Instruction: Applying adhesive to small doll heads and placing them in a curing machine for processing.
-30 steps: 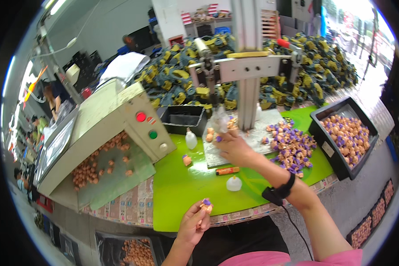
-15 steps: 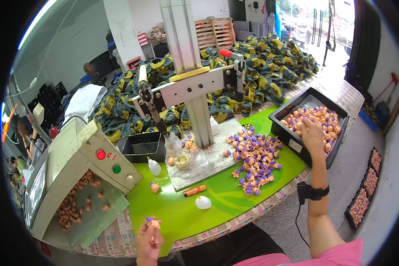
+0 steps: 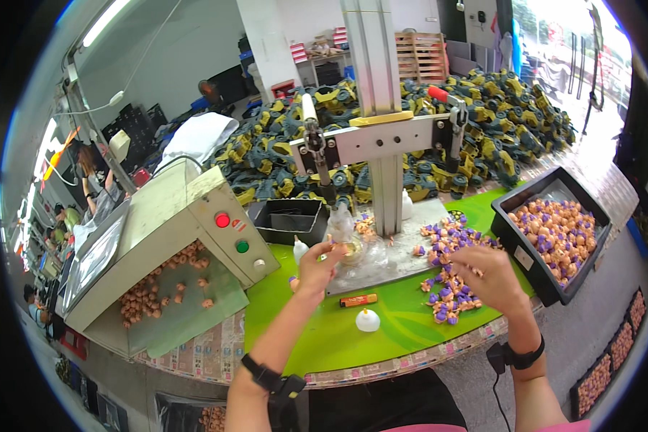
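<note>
My left hand (image 3: 318, 271) is raised beside the clear plastic-wrapped nozzle (image 3: 340, 223) of a hand press, over the metal plate (image 3: 345, 282). Its thumb and fingers are pinched together; whatever is between them is too small or hidden to make out. Over the right part of the green mat, my right hand (image 3: 488, 279) hovers with curved fingers, the thumb apart from them and nothing visible between. Beneath and beside it spreads a pile of small peach-and-purple doll parts (image 3: 446, 299). A black bin (image 3: 510, 229) to its right holds many similar parts.
A cream machine (image 3: 187, 209) with red and green buttons stands left, peach parts on its chute. On the mat lie an orange tube (image 3: 358, 300) and a white squeeze bottle (image 3: 368, 321). Behind the press (image 3: 385, 180) rises a heap of yellow-and-grey toy vehicles (image 3: 533, 119).
My left hand has moved from the near mat edge, where it held a peach-and-purple part, up to the press. My right hand has left the bin for the pile. The view has shifted left.
</note>
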A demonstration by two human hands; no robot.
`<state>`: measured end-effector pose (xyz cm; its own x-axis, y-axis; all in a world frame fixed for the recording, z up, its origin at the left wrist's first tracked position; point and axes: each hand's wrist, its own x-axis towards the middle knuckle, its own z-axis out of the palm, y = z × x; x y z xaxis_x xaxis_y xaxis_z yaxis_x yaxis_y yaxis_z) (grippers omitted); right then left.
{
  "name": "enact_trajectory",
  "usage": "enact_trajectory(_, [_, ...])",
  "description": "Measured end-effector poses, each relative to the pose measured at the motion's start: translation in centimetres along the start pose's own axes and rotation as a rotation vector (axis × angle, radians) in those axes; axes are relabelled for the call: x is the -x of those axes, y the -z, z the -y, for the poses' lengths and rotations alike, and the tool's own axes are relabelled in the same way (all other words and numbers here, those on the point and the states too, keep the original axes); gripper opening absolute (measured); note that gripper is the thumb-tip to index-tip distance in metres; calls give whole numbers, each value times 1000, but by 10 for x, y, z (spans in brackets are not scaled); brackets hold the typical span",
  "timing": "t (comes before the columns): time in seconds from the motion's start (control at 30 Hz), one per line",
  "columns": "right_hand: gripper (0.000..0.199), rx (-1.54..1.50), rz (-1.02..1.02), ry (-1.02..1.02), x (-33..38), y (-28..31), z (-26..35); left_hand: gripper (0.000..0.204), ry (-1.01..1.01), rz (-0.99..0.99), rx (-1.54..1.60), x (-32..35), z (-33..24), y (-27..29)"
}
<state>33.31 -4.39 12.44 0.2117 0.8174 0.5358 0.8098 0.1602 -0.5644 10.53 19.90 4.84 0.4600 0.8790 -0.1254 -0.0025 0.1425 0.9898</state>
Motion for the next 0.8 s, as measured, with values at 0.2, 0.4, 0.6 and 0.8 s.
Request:
enact_trajectory(0.2, [15, -77, 199, 127, -8, -16, 17, 27, -406, -103, -263, -37, 52, -1])
enact_trajectory(0.4, [14, -89, 63, 326, -62, -31, 45, 28, -634, -161, -446, -29, 49, -2])
enact_trajectory(0.6, [57, 180, -399, 559, -179, -68, 87, 30, -603, -157, -529, -26, 46, 1])
enact_trajectory(0.8, [82, -160, -99, 64, -238, -82, 114, 27, -602, -136, -517, -26, 44, -6])
